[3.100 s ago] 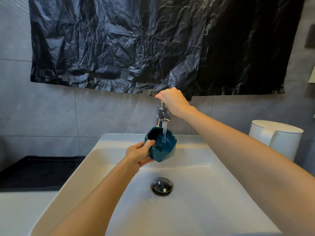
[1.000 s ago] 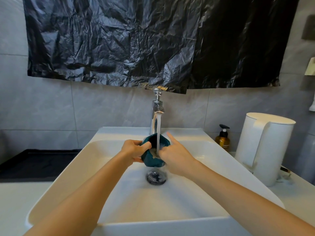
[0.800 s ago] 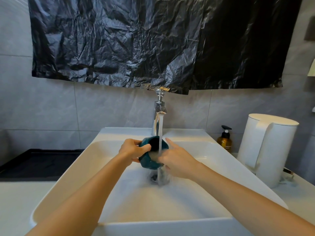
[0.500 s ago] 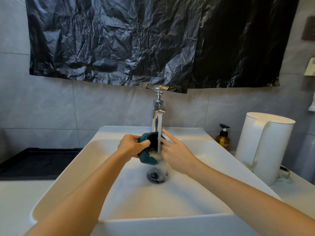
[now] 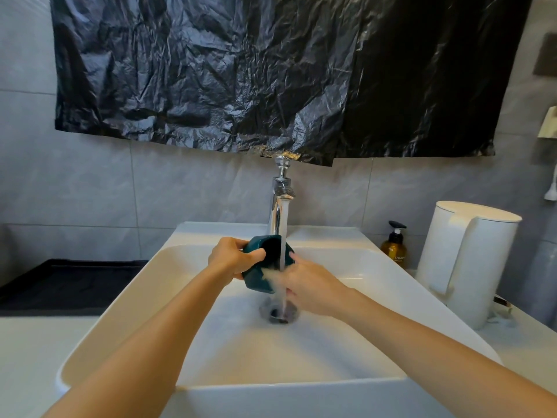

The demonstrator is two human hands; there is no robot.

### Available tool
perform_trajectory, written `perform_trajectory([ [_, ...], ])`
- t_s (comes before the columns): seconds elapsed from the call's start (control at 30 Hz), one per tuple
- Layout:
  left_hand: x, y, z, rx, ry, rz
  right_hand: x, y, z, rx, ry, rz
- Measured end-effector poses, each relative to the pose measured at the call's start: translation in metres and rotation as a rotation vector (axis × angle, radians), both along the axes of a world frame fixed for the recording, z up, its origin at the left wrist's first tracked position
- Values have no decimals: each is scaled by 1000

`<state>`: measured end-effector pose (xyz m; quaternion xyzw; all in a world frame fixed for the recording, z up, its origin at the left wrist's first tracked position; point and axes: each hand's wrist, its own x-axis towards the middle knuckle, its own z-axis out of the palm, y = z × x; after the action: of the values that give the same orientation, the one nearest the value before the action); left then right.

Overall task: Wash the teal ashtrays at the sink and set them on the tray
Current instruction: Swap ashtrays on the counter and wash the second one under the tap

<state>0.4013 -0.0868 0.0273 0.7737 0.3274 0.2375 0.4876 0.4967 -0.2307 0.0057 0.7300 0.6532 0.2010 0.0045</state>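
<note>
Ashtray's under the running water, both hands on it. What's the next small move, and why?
Probably turn the teal ashtray a little in the left hand, so the right hand can rub a fresh part. Water from the tap runs onto it and it lies tilted over the sink drain. It is not yet on the black tray.

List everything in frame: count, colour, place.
ashtray: 1, teal, tilted under the water stream, over the sink
tap: 1, chrome, back of sink, water on
sink: 1, white, centre
drain: 1, dark, sink bottom
tray: 1, black, counter left of sink
soap bottle: 1, amber with a black pump, right of sink
jug: 1, white, far right
plastic sheet: 1, black, wall above tap
left hand: grips ashtray's left side
right hand: touches ashtray's right side, fingers blurred by water
</note>
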Motion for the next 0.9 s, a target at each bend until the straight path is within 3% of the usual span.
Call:
perform_trajectory([
  [0.07,0,0,-1,12,17,5,-8,-1,-4,-38,310,-14],
  [0.17,-1,-1,-2,-35,4,4,-7,2,-7,43,500,33],
  [0.23,-1,-1,-2,-67,-12,-7,2,1,-8,57,299,78],
  [0.3,0,-3,-1,-94,-30,-22,18,2,-7,78,-198,66],
  [0.37,1,-6,0,-129,-53,-19,15,2,-1,8,-340,4],
  [0.43,1,-7,0,-171,-68,-6,4,4,0,0,-190,-34],
  [0.53,0,-4,-2,-219,-69,8,-7,0,-3,22,319,-13],
  [0.57,0,-3,-2,-237,-75,14,-6,-2,-2,50,349,-1],
  [0.7,3,-3,-1,-320,-97,27,2,1,0,187,-2,1],
  [0.83,7,-4,-4,-364,-80,-19,-7,6,-2,218,385,39],
  [0.9,9,-5,-6,-378,-51,-50,-4,7,-1,177,342,108],
])
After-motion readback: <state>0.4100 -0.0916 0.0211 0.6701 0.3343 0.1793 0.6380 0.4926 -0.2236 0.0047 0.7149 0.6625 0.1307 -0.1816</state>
